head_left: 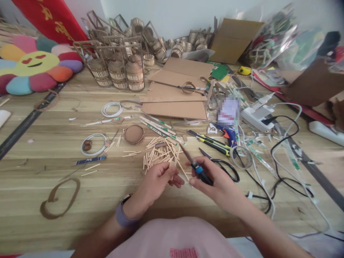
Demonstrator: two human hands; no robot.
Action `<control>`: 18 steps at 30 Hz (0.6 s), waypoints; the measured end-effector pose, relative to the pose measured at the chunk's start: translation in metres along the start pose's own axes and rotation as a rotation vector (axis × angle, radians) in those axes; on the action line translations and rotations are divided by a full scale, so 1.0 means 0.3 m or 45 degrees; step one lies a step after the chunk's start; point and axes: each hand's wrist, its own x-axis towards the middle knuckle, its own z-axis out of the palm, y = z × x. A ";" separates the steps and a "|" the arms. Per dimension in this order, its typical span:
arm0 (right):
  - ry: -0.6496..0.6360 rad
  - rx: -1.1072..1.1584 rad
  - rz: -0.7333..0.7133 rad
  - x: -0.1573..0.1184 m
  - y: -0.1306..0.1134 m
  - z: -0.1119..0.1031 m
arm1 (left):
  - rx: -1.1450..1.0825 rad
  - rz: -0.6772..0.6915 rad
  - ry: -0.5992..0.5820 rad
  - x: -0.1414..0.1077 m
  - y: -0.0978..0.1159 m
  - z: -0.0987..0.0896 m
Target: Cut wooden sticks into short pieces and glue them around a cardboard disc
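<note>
The left hand [162,177] angles in from the lower left, thumb and fingertips pinching a thin wooden stick [176,158]; the right hand [215,182] wraps the blue-and-black handle of a bladed tool [197,169], tip slanting up and left. Open room on the table [99,200] lies left of the banded wrist; scissors [221,164] sit beside the right hand. The stick is pale, slim, near the stick pile [157,157]

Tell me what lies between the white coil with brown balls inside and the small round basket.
In the head view, a few short pale sticks lie between the white coil and the small round basket.
</note>
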 end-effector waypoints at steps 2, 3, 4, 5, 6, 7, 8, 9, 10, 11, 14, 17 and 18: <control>-0.150 0.059 0.170 -0.023 0.001 -0.059 | 0.031 0.003 -0.010 -0.004 0.004 -0.003; -0.239 0.061 0.220 -0.032 0.005 -0.082 | 0.042 0.005 -0.018 -0.005 0.006 -0.004; -0.312 0.062 0.250 -0.040 0.010 -0.100 | 0.053 0.007 -0.026 -0.006 0.007 -0.003; -0.369 0.064 0.273 -0.047 0.015 -0.112 | 0.061 0.008 -0.031 -0.006 0.008 -0.003; -0.412 0.072 0.299 -0.051 0.020 -0.119 | 0.067 0.008 -0.034 -0.006 0.009 -0.002; -0.435 0.090 0.329 -0.053 0.024 -0.122 | 0.070 0.008 -0.035 -0.007 0.009 -0.001; -0.443 0.119 0.360 -0.054 0.027 -0.121 | 0.071 0.005 -0.037 -0.008 0.010 -0.001; -0.448 0.153 0.391 -0.053 0.029 -0.119 | 0.073 0.000 -0.041 -0.009 0.010 0.000; -0.453 0.192 0.417 -0.050 0.029 -0.114 | 0.077 -0.007 -0.048 -0.010 0.011 0.000; -0.461 0.232 0.436 -0.046 0.028 -0.110 | 0.083 -0.014 -0.059 -0.012 0.013 0.001; -0.522 0.339 0.460 -0.028 0.022 -0.094 | 0.101 -0.022 -0.109 -0.015 0.016 0.003; -0.584 0.390 0.414 -0.006 0.010 -0.078 | 0.091 -0.024 -0.150 -0.013 0.015 0.007; -0.598 0.401 0.384 0.001 0.003 -0.074 | 0.084 -0.025 -0.161 -0.012 0.015 0.009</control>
